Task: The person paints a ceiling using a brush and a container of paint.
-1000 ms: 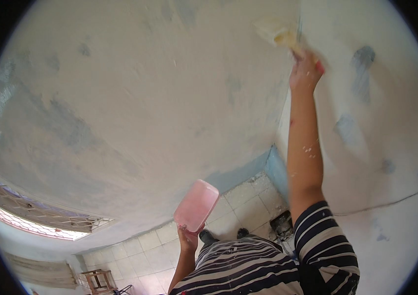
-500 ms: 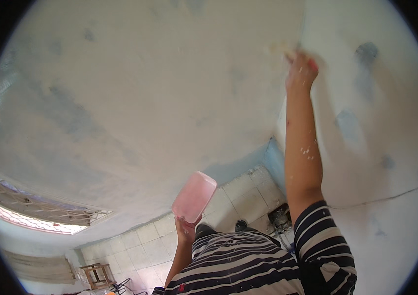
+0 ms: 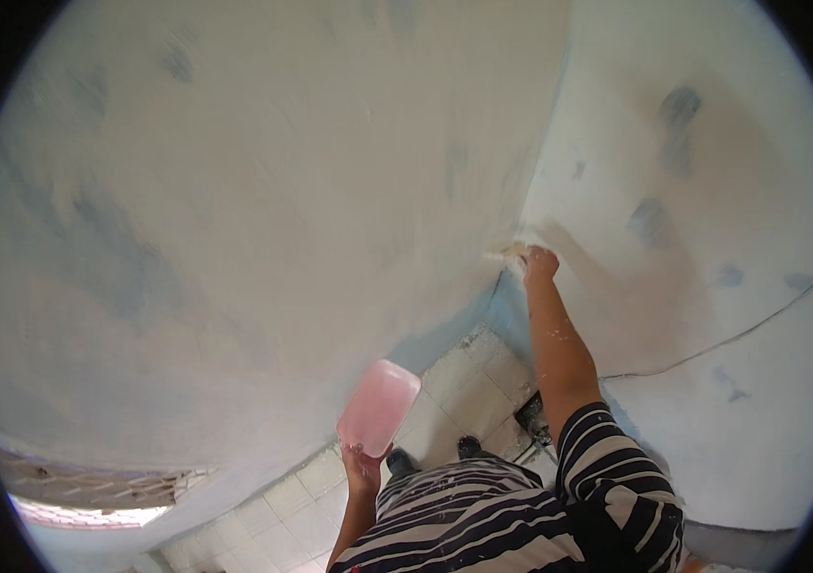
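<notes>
Lower centre: left hand point(image 3: 362, 468) clamps pink tray point(image 3: 380, 407) by its near end; contents unclear. Right of centre, well apart from tray: right hand point(image 3: 540, 264) wraps pale brush point(image 3: 511, 251) at wall corner point(image 3: 544, 143). Tiled floor point(image 3: 459, 393) shows below.

The right arm point(image 3: 562, 349) reaches out far, almost straight, with just a small bend at the elbow. It leans a little to the left on its way to the hand. Small white spots dot its skin. The right hand point(image 3: 540, 265) is curled up in a grip. The left arm point(image 3: 353, 523) is much nearer to the body, and only its lower part shows. The left hand point(image 3: 362, 470) is held out in front, its fingers point(image 3: 353, 450) spread in a grip.
</notes>
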